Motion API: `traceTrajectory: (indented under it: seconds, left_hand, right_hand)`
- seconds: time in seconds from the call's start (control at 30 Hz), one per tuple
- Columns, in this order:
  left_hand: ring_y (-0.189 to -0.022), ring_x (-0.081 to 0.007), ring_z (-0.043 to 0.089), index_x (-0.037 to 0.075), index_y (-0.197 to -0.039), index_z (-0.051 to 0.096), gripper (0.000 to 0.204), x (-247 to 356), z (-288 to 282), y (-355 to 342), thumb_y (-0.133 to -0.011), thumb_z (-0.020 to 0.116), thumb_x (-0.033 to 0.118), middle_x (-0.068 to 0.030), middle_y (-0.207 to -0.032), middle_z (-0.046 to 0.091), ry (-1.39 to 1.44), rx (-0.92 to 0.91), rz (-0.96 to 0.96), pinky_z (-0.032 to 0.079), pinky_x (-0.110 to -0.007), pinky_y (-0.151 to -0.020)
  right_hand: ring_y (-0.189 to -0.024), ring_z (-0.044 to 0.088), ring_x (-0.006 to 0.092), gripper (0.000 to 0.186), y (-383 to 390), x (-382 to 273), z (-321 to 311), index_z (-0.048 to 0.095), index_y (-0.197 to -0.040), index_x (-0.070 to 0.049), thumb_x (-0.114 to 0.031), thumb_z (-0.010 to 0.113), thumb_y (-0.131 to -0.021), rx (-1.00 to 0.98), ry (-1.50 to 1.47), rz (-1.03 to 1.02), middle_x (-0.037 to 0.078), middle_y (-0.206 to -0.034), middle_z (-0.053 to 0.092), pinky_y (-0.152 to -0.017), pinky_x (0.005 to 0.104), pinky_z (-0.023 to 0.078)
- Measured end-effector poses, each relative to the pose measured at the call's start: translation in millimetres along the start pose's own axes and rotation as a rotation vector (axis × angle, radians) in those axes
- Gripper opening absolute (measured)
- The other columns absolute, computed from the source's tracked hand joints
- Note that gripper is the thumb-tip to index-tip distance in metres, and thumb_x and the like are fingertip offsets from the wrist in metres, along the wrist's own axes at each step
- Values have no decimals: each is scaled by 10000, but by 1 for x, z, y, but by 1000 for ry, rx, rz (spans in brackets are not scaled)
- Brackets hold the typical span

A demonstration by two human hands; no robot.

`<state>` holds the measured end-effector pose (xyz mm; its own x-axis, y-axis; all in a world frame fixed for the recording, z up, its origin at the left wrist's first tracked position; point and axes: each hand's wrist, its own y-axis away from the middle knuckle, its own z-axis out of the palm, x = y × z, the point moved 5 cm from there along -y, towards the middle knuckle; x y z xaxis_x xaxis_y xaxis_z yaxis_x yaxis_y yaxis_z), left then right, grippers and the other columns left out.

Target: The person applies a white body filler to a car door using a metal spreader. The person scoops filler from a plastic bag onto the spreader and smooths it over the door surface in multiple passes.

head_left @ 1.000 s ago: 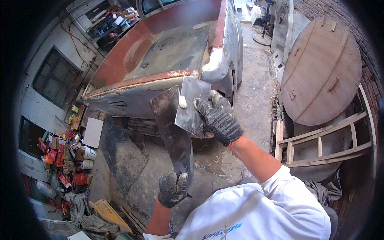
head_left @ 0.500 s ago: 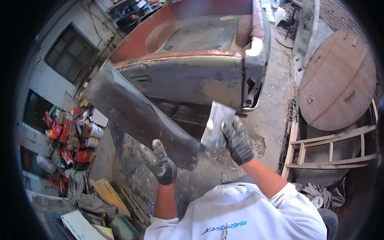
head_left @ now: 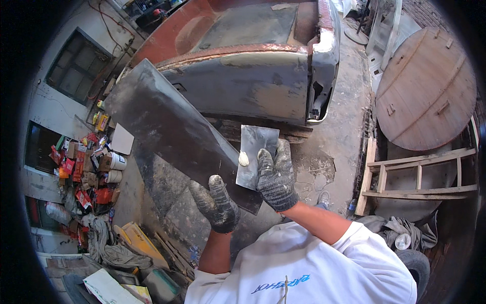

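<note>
My left hand (head_left: 215,205), in a grey-black glove with pale smears, grips the near edge of a long dark sheet panel (head_left: 177,139). Its thumb lies over the panel's face. The panel slants from upper left down to the middle, with a pale, scuffed long edge. My right hand (head_left: 277,177), gloved alike, holds a small grey rectangular metal plate (head_left: 259,137) by its right side, thumb on the front. A cream-coloured dab of paste (head_left: 244,158) sits near the plate's left edge. The plate overlaps the panel's lower right end; whether they touch I cannot tell.
Beyond stands a patchy grey vehicle bed (head_left: 238,86) with reddish inner walls. A round wooden board (head_left: 428,88) and a wooden frame (head_left: 420,169) lean at right. Boxes and tubs (head_left: 93,164) pile up at left. A tyre (head_left: 417,268) lies near my right side.
My right hand has brought the plate left and turned it more upright, and the dab now shows clearly. My left hand and the panel have shifted slightly right. The view has tilted a little.
</note>
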<state>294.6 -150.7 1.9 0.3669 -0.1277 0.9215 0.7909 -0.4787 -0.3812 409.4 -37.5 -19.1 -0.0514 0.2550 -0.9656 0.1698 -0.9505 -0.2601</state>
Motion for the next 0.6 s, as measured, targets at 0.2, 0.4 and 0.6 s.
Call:
traceTrajectory:
  seconds: [0.2,0.4,0.6]
  left_hand:
    - [-1123,-212,516,-56,-1344,387,455,-3,0,4,-970,525,162,-155,-1287,515,-78,-201,51,413,-356,-992]
    - [-911,-217,598,-46,-1163,515,335,-1,12,20,-956,532,216,-145,-1050,612,-110,-377,28,490,-359,-805]
    - [-705,-373,645,-21,-975,624,289,0,23,40,-928,551,255,-205,-787,652,-218,-649,119,499,-426,-646]
  right_hand:
    - [-845,601,414,227,-16,-32,-5,495,-1096,10,-164,497,-951,-6,76,-60,241,-938,593,-731,455,467]
    - [-877,534,402,204,-44,-51,-12,508,-1051,29,-140,510,-938,57,11,-137,231,-957,527,-810,452,424]
    - [-1091,502,447,362,-71,-70,-16,489,-1183,87,-191,509,-952,207,413,-409,307,-1165,519,-956,463,404]
